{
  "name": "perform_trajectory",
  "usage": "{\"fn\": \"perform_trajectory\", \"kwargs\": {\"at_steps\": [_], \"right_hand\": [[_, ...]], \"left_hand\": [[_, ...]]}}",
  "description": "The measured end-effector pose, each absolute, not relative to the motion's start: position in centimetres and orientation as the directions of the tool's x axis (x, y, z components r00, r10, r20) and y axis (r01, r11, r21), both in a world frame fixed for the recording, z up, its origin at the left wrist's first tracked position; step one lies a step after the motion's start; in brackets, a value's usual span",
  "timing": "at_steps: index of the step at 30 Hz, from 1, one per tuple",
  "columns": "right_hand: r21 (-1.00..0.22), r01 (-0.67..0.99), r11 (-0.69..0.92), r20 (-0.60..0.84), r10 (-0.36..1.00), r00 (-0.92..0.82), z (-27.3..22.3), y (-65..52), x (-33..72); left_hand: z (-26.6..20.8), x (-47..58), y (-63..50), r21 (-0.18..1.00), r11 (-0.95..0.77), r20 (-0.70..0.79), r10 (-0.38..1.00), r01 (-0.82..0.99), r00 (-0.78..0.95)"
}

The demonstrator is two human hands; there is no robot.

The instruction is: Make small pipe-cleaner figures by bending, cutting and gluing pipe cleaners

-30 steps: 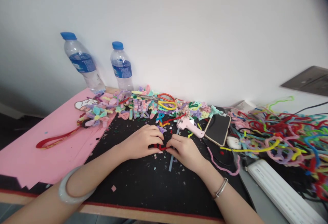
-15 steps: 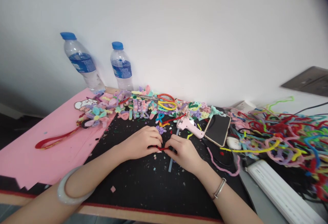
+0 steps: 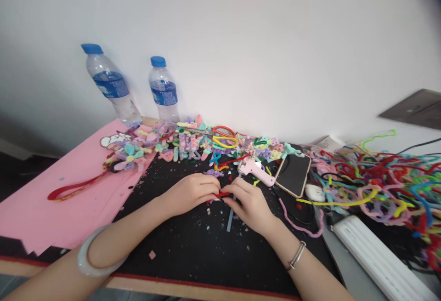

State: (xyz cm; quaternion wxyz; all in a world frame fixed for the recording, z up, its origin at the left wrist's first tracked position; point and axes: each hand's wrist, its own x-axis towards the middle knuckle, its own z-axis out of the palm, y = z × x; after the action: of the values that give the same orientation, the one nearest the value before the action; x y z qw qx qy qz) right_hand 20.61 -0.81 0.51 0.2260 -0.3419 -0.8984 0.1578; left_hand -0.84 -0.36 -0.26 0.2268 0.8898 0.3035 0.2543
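Between my fingertips is a short red pipe cleaner (image 3: 223, 195), mostly covered by the fingers. My left hand (image 3: 193, 193) pinches its left end, while my right hand (image 3: 250, 203) is closed on the right part. Both hands hover low over the black mat (image 3: 193, 250). Just beyond them lie a purple pipe-cleaner piece (image 3: 213, 173) and a pink glue gun (image 3: 257, 171). A translucent glue stick (image 3: 230, 220) pokes out below my right hand. Scissors (image 3: 223, 136) with red and yellow handles rest on the finished pipe-cleaner pieces behind.
Two water bottles (image 3: 164, 89) stand against the wall at back left. Pink paper (image 3: 79, 167) carries a red strap (image 3: 77, 188). A phone (image 3: 292, 174), a white mouse-like case (image 3: 314, 192), a tangle of pipe cleaners (image 3: 375, 172) and a white power strip (image 3: 375, 255) lie to the right.
Both hands have shifted slightly right and up with the red pipe cleaner, and the right fingers have moved along it. The other things on the table look the same.
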Motion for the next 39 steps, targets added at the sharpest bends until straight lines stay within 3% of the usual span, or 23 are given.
{"fn": "perform_trajectory", "kwargs": {"at_steps": [5,14,21,39], "right_hand": [[-0.432,0.537,0.725,0.269,0.672,-0.69,0.7,-0.87,20.51],[-0.419,0.525,0.741,0.257,0.651,-0.714,0.64,-0.91,20.48],[-0.433,0.524,0.733,0.296,0.665,-0.686,0.41,-0.88,20.73],[-0.418,0.521,0.744,0.274,0.65,-0.708,0.57,-0.84,20.6]], "left_hand": [[-0.29,-0.76,-0.55,0.612,-0.677,0.265,0.662,0.408,0.702],[-0.23,-0.72,-0.54,0.543,-0.722,0.266,0.632,0.429,0.728],[-0.51,-1.06,-0.46,0.565,-0.716,0.336,0.653,0.41,0.679],[-0.26,-0.57,-0.66,0.579,-0.698,0.28,0.656,0.422,0.701]]}}
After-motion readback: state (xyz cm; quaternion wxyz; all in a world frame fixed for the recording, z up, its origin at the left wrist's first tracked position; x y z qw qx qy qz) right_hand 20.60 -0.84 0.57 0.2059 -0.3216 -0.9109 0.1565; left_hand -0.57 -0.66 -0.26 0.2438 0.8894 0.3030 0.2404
